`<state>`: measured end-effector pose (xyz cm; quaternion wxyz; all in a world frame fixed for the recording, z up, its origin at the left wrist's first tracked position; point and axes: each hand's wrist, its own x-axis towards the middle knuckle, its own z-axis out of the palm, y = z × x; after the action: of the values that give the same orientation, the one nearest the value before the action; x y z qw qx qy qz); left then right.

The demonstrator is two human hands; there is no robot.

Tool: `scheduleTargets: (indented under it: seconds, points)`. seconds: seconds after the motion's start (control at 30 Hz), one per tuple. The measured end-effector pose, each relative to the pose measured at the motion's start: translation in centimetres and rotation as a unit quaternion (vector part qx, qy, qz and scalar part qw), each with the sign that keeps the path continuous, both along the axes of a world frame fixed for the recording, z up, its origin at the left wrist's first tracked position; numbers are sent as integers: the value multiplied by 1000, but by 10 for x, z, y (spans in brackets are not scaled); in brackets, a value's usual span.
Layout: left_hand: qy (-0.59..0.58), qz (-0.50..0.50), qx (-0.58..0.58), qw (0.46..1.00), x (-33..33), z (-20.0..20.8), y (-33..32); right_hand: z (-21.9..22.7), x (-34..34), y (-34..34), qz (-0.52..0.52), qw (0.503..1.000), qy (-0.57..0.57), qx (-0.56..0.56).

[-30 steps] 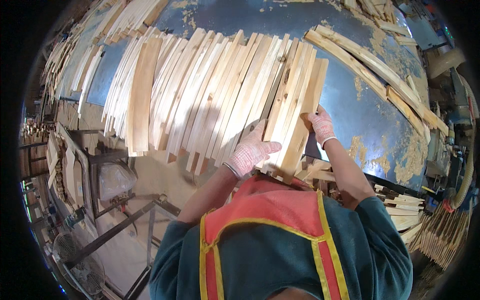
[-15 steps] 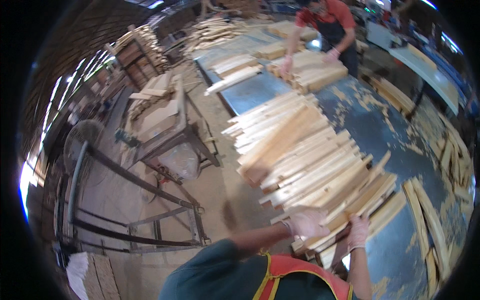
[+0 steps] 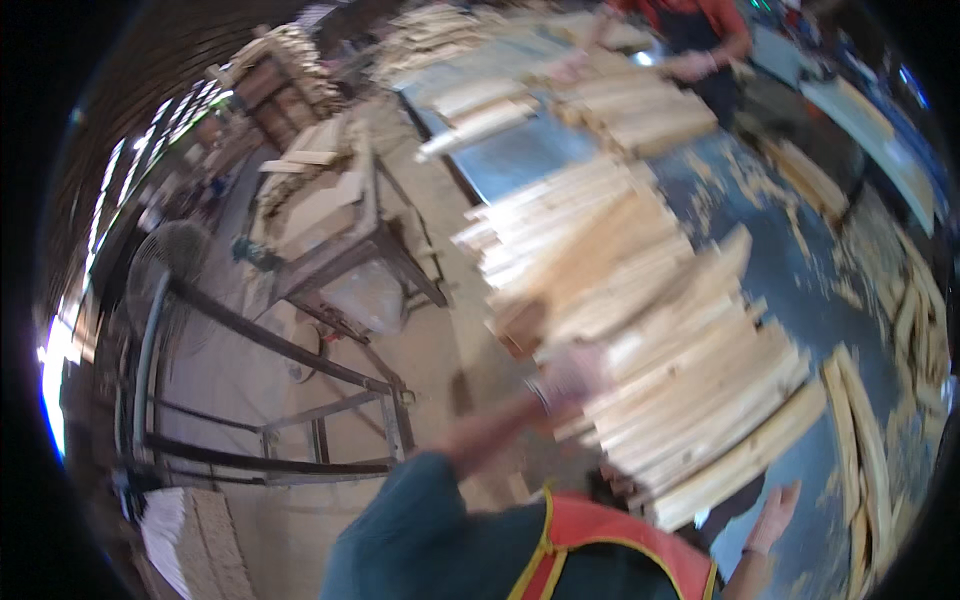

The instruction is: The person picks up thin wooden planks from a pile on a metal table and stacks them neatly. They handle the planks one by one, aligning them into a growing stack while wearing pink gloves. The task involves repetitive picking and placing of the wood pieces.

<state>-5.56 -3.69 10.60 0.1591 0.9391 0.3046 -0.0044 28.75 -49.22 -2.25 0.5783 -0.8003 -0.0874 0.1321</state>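
A row of pale wooden strips [image 3: 690,400] lies side by side on a blue-grey metal table. My left hand [image 3: 577,372], gloved and smeared by motion, is at the near-left end of one wooden strip [image 3: 715,270]. It appears closed on that strip, which lies slantwise over the others with its far end sticking up and out. Off the near end of the row, my right hand [image 3: 776,514] is apart from the wood, its fingers loosely extended and holding nothing. A wider brown board [image 3: 590,255] rests across the middle of the row.
Across the metal table [image 3: 520,160], a person in a red shirt [image 3: 700,40] handles a stack of boards [image 3: 640,110]. Loose strips [image 3: 855,450] and shavings lie at the right. A metal frame [image 3: 270,350], a wooden stand [image 3: 340,250] and a fan [image 3: 170,265] stand at the left.
My left hand has moved away from me and to the left, the slanted strip moving with it. My right hand has come off the strips and drawn back toward the lower right.
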Motion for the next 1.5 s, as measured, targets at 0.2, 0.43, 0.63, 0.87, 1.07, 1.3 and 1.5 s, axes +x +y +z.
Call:
scheduleTargets:
  seconds: [0.2,0.43,0.63,0.87,1.07,1.3,1.5]
  points:
    - [-5,141,-2,990,-37,15,34,34,-25,22,-42,979,194,-46]
    - [25,171,141,975,-21,4,50,88,-63,107,138,946,292,-32]
    - [238,288,193,907,-8,20,58,48,44,57,322,932,139,-92]
    - [30,85,200,976,77,-17,-112,104,313,4,101,762,-340,-542]
    - [29,-152,105,982,183,-1,-276,104,381,-31,192,741,-132,-629]
    - [-58,-131,170,975,171,-32,-276,111,329,-109,129,932,332,-63]
    - [-24,-144,110,983,149,-37,-271,88,227,-97,17,884,422,203]
